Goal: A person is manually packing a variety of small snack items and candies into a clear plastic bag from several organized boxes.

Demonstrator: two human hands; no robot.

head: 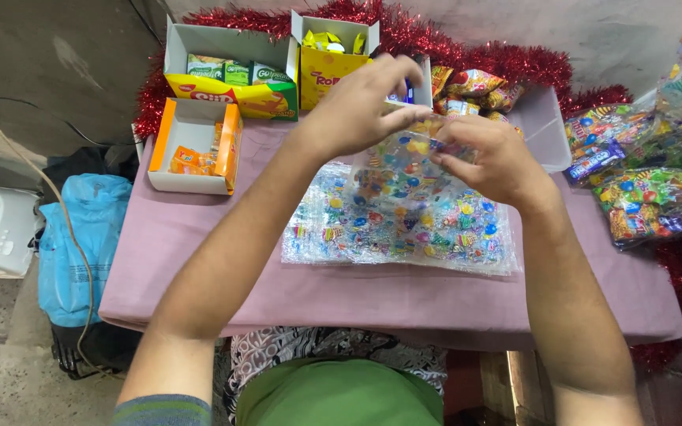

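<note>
Hands — left hand (357, 110) and right hand (492, 162) — pinching a clear printed plastic bag (404, 154) by its mouth, raised above the bag stack (400, 225) mid-tabletop for easy separating.

Both forearms are bare from the wrist back toward the elbow, with no watch, bracelet or ring visible on either. The left hand (357, 110) and the right hand (495, 162) are uncovered, with no gloves. At the left upper arm, near the bottom edge of the view below the mauve cloth-covered tabletop (199, 268), shows the hem of a short knitted sleeve (163, 410) in blue-grey with a thin darker stripe and a faint green band. Between the arms, below the tabletop's front edge, a plain green garment (341, 394) covers the lap, and above it lies a black-and-white patterned fabric (278, 351) with curling motifs.
</note>
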